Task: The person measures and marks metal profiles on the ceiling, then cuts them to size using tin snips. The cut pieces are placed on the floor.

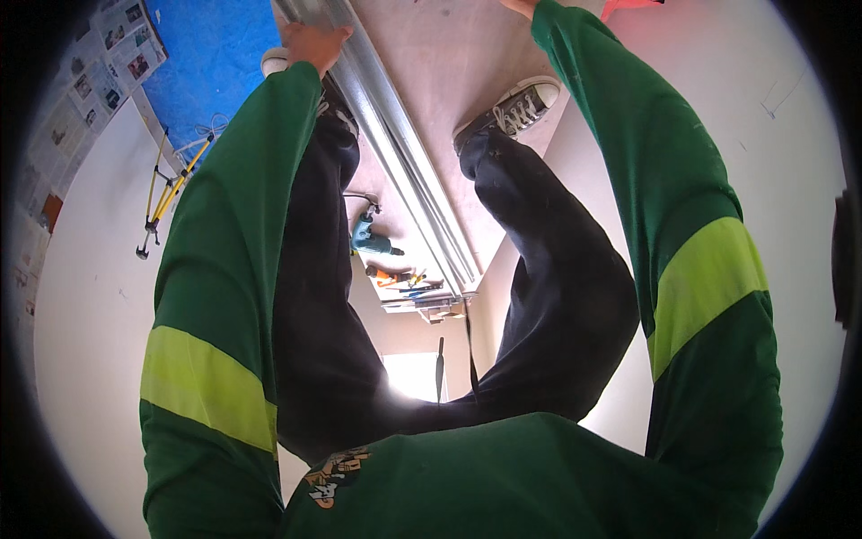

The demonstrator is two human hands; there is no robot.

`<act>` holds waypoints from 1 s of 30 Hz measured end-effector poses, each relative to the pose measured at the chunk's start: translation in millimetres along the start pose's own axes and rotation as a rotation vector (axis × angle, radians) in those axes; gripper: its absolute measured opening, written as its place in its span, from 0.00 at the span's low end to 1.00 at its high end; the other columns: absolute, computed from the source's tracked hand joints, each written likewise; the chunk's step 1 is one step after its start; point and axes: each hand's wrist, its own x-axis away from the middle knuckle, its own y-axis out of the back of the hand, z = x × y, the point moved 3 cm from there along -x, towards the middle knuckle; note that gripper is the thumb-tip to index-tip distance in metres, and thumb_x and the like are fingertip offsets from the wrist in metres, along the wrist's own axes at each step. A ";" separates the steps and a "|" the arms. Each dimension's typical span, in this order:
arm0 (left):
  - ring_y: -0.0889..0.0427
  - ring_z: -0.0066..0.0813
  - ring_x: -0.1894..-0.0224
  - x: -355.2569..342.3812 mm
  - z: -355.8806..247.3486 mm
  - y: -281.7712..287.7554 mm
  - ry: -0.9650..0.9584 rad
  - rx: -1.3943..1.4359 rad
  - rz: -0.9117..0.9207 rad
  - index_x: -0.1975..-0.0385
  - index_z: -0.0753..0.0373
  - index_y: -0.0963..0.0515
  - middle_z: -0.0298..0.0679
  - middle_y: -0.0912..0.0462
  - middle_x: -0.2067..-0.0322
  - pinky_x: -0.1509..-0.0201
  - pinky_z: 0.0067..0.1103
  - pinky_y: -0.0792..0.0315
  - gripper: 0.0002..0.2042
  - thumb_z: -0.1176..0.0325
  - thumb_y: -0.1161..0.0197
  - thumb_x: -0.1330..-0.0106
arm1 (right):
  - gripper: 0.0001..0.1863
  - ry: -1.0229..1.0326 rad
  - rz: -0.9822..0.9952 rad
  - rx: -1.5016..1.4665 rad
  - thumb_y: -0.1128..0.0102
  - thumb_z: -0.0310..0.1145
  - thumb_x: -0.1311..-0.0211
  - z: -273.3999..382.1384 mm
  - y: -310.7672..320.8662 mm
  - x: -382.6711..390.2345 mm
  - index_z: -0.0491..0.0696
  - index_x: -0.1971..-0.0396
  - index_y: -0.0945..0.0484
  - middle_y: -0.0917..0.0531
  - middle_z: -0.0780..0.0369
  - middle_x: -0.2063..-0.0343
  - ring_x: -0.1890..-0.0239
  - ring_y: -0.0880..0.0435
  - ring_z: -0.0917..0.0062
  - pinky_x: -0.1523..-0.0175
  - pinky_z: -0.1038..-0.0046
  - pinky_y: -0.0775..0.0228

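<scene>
Bearing small print and photos, the newspaper (79,88) is lining the left rim, and I am finding its words too small to read. A pale and brown print (337,479) is showing on the chest of the green shirt (503,481); I am making out no clear lettering in it. Both arms are extending forward, a lime band ringing each sleeve. The left hand (312,47) is lying against the left edge of the metal channels (401,148), thumb pointing right over them; its fingers are partly hidden, so I cannot tell how far it is closing or whether it is gripping. The right hand (519,5) is being cut off by the top edge, so I cannot tell how open it is or what it is holding. The channels are lying on the floor (426,81) between the shoes (521,110), with a drill (366,235) and an orange tool (386,275) lying to their left, between the legs
</scene>
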 end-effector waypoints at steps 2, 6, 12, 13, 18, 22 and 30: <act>0.23 0.62 0.32 3.9 -1.8 1.0 -0.061 -0.104 0.051 0.31 0.91 0.44 0.76 0.31 0.33 0.26 0.40 0.29 0.58 0.44 0.20 0.43 | 0.22 0.034 0.016 0.043 0.34 0.44 0.29 1.3 16.4 5.6 0.37 0.54 0.13 0.18 0.39 0.48 0.39 0.22 0.38 0.31 0.45 0.30; 0.19 0.62 0.36 25.8 -4.7 4.9 0.031 0.244 -0.024 0.30 0.85 0.41 0.74 0.25 0.38 0.29 0.39 0.28 0.51 0.49 0.24 0.42 | 0.20 0.032 -0.130 0.061 0.33 0.40 0.31 7.8 51.4 36.2 0.39 0.49 0.15 0.18 0.39 0.51 0.43 0.21 0.39 0.36 0.44 0.29; 0.18 0.59 0.37 101.7 -40.4 32.5 -0.174 0.499 -0.111 0.30 0.82 0.39 0.68 0.22 0.38 0.29 0.38 0.27 0.48 0.53 0.23 0.42 | 0.25 -0.299 -0.330 -0.382 0.32 0.42 0.29 55.9 78.6 158.6 0.36 0.44 0.21 0.17 0.42 0.47 0.42 0.18 0.46 0.38 0.49 0.27; 0.19 0.58 0.36 116.4 -47.0 40.2 -0.143 0.504 -0.092 0.31 0.82 0.39 0.68 0.22 0.38 0.29 0.38 0.28 0.48 0.52 0.23 0.41 | 0.27 -0.404 -0.249 -0.355 0.30 0.46 0.32 70.4 81.4 184.6 0.36 0.47 0.18 0.13 0.43 0.48 0.42 0.15 0.48 0.38 0.52 0.23; 0.17 0.55 0.39 204.1 -93.7 83.3 -0.193 0.586 -0.098 0.31 0.79 0.38 0.66 0.20 0.40 0.31 0.38 0.27 0.46 0.54 0.19 0.38 | 0.26 -0.604 -0.032 -0.613 0.32 0.40 0.33 143.3 131.4 304.1 0.34 0.44 0.20 0.16 0.41 0.47 0.40 0.18 0.46 0.34 0.56 0.26; 0.13 0.52 0.43 270.3 -130.1 116.9 -0.194 0.627 -0.005 0.36 0.78 0.31 0.64 0.16 0.43 0.37 0.36 0.21 0.40 0.57 0.18 0.37 | 0.28 -0.634 -0.055 -0.778 0.29 0.39 0.33 194.5 180.7 363.4 0.36 0.39 0.20 0.15 0.43 0.47 0.42 0.14 0.52 0.37 0.58 0.23; 0.21 0.67 0.34 229.1 -120.9 118.5 0.095 0.361 -0.252 0.31 0.79 0.38 0.71 0.21 0.39 0.27 0.43 0.29 0.44 0.59 0.23 0.41 | 0.26 -0.535 -0.053 -0.750 0.27 0.36 0.30 233.7 240.9 383.4 0.38 0.39 0.21 0.13 0.49 0.50 0.48 0.11 0.64 0.40 0.66 0.20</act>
